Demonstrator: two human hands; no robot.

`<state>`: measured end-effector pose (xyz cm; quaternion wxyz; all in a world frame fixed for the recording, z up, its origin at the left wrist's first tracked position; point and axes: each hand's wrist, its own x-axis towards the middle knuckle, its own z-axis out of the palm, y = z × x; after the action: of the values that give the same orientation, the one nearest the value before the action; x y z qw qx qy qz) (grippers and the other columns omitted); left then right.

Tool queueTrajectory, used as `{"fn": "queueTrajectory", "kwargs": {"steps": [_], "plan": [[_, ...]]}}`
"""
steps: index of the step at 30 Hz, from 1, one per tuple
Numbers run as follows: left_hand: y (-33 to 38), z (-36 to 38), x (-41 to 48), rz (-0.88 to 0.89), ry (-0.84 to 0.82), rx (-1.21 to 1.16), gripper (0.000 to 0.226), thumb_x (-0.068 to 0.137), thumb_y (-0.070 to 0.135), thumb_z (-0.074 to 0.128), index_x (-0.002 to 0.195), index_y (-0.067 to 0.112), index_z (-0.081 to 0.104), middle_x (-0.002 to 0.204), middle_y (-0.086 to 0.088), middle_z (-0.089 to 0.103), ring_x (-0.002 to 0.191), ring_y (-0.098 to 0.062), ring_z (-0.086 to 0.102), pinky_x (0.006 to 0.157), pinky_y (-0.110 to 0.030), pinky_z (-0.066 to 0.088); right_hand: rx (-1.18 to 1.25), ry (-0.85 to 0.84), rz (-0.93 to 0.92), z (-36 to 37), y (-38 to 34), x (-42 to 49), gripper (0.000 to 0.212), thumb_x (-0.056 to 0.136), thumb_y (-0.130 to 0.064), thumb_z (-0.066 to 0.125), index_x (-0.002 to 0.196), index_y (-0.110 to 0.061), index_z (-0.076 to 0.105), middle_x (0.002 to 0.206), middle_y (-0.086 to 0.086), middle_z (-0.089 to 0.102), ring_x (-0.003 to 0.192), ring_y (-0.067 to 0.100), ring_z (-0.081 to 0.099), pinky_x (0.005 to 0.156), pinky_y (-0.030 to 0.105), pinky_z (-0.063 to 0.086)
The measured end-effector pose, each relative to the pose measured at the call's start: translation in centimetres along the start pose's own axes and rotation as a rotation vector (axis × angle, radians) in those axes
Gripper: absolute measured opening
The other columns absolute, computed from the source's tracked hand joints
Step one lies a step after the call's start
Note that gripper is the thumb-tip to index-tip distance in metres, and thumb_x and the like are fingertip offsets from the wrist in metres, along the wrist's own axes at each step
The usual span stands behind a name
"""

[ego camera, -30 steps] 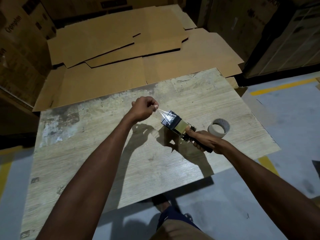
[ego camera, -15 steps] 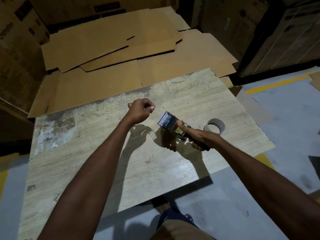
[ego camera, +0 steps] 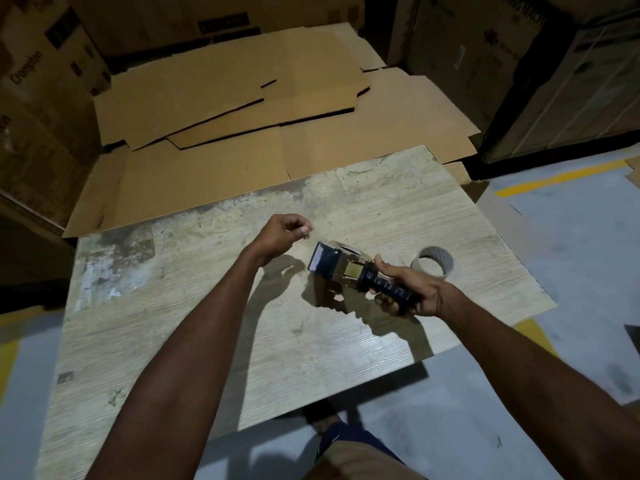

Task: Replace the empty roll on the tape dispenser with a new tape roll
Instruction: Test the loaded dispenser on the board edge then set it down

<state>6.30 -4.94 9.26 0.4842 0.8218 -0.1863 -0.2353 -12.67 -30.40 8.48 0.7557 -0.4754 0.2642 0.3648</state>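
My right hand [ego camera: 410, 289] is wrapped around the dark ribbed handle of the tape dispenser [ego camera: 334, 265]. The dispenser hangs just above the wooden table [ego camera: 207, 341], nose pointing left, with tape showing in its frame. My left hand [ego camera: 282, 233] hovers a short way left of the nose, fingers curled in against the thumb. No tape is visible in it. A pale tape ring [ego camera: 433, 263] lies on the table just beyond my right hand.
Flattened cardboard sheets [ego camera: 225, 98] lie stacked behind the table. Large cartons stand at the left [ego camera: 34, 98] and at the right [ego camera: 536, 64]. The table's right edge is close to my right wrist. A grey floor with yellow lines [ego camera: 554, 178] surrounds it.
A second ago my left hand was stretching a clear strip of tape out of the dispenser. The strip is gone now, and the dispenser has tipped flatter with its handle showing.
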Motion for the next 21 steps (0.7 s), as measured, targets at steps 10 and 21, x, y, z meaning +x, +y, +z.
{"fn": "queueTrajectory", "kwargs": {"steps": [10, 21], "plan": [[-4.4, -0.9, -2.7, -0.069, -0.003, 0.07, 0.011, 0.098, 0.002, 0.065, 0.094, 0.0, 0.075, 0.086, -0.004, 0.071, 0.082, -0.008, 0.064, 0.08, -0.021, 0.051, 0.189, -0.08, 0.089, 1.6, 2.3, 3.2, 0.025, 0.093, -0.024, 0.072, 0.102, -0.004, 0.06, 0.072, 0.009, 0.059, 0.053, 0.014, 0.061, 0.051, 0.028, 0.059], [-7.6, -0.4, -5.0, -0.201, 0.436, 0.168, 0.013, 0.098, 0.01, 0.067, 0.093, 0.011, 0.078, 0.099, -0.002, 0.075, 0.091, -0.017, 0.065, 0.084, -0.02, 0.037, 0.396, -0.164, 0.078, 2.0, 3.8, 4.0, 0.019, 0.101, -0.01, 0.059, 0.106, 0.008, 0.063, 0.093, 0.025, 0.065, 0.075, 0.031, 0.069, 0.075, 0.048, 0.065]]}}
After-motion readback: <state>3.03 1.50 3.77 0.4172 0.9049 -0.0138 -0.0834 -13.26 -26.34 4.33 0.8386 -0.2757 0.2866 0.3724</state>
